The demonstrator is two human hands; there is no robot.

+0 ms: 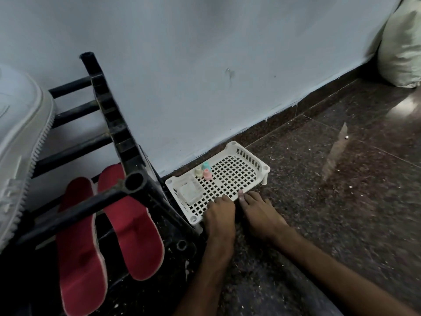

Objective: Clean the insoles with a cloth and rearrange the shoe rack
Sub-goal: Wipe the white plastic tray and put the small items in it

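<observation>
Dark speckled stone floor (319, 201) runs along a pale blue wall (205, 76), and both hands are down at a white lattice tray (234, 172) that sits on short legs just against the wall. His left hand (219, 215) lies palm down over the tray's near edge, fingers curled onto the grid; the right hand (259, 210) is right beside it, thumb on the same rim. Whether either truly grips the rim I cannot tell. Beyond the fingers, on the tray, stand three small pastel bottles (204, 171) and a clear little box (190, 190). Left of the left hand stands the black shoe rack (114, 133), touching the tray's corner. Two red insoles (107, 229) lean on its lower bars, well left of both hands, with a white shoe (20, 144) further left
</observation>
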